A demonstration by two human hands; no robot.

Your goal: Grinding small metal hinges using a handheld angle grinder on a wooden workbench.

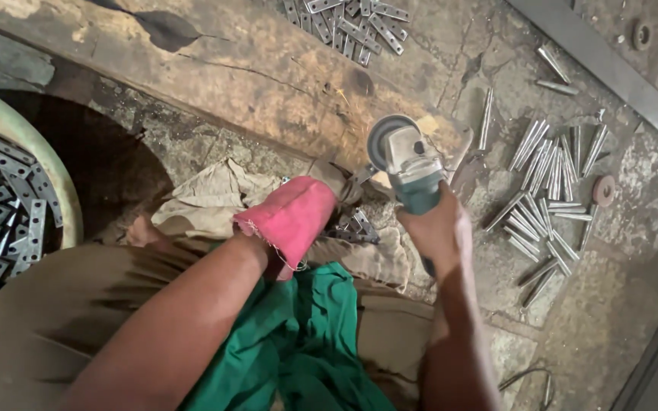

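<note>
Head view: an angle grinder (pixel 409 164) is gripped by the bare right hand (pixel 439 228) at centre frame, its disc at the wooden beam (pixel 253 72). The left hand (pixel 291 217), wrapped in pink cloth, is closed on a small metal piece (pixel 356 227) just beside the disc. A slip could draw cloth or fingers into the wheel.

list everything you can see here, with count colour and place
angle grinder: one, green and grey, centre, in the right hand
wooden beam: one, brown, across the top
flat metal strips: many, grey, top centre
metal rods: many, silver, floor at right
basin: one, pale green, left, holding grey strips
green cloth: one, on the lap
sacking: beige, centre
left hand: wrapped in pink cloth, by a small metal piece
right hand: bare, gripping the grinder
</note>
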